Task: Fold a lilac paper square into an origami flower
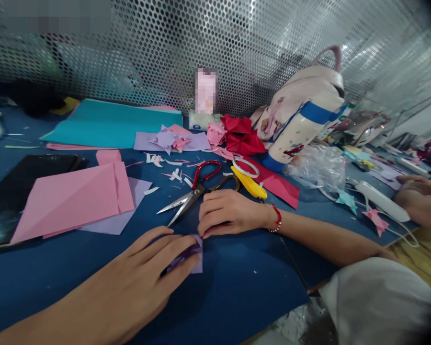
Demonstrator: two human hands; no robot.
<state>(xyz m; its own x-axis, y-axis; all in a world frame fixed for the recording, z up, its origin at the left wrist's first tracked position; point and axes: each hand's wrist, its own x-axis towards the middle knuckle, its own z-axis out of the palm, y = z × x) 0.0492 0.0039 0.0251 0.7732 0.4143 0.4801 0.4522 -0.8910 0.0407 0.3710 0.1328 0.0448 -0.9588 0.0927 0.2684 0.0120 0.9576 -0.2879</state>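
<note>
A small piece of folded purple paper lies on the blue table in front of me, partly covered by my fingers. My left hand is bent over it, thumb and fingers closed about its left part. At the paper's top corner, my right hand has its fingers curled in, with the tips pinched at the edge. Just beyond my hands lie scissors with a red and dark handle, blades spread. Beside the right hand are a yellow utility knife and a roll of white tape.
Pink sheets rest over a dark tablet at left. Behind are blue-green paper, a purple paper star and red folded paper. A bottle leans by a backpack. Another person's hand is at right.
</note>
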